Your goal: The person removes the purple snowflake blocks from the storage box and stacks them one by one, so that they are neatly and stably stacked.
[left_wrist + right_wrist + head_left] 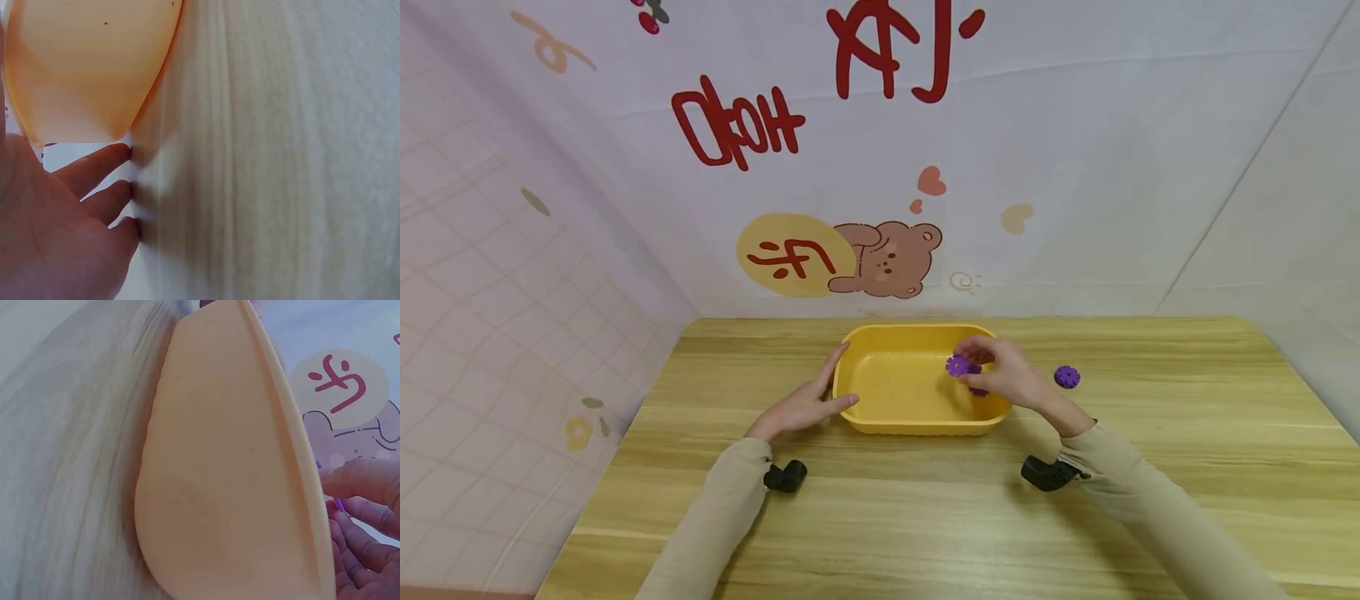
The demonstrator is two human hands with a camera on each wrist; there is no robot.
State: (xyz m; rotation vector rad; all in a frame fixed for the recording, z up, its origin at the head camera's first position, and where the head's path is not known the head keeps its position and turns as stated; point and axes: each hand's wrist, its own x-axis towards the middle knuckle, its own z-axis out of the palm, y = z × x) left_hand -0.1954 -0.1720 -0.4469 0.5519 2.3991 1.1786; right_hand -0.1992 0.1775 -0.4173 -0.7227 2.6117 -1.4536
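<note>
A shallow yellow plastic tub [895,427] sits on the table. My left hand [803,408] rests against its left end, thumb at the front rim and index finger along the back corner; in the left wrist view the other fingers [103,169] spread beside the tub's end, their tips at the tabletop. Over the tub's right side, my right hand [1006,373] pinches a purple flower-shaped plastic disc [957,366]. More purple discs [978,391] show just under that hand, partly hidden by it. The right wrist view shows only slivers of purple between the fingers, beyond the tub's wall.
To the right of the tub lies a purple notched piece [1067,377] on the wood-grain table [910,517]. A printed cloth [1075,142] with a bear and red characters hangs behind the table. Black wrist devices [1048,473] are strapped at both sleeves.
</note>
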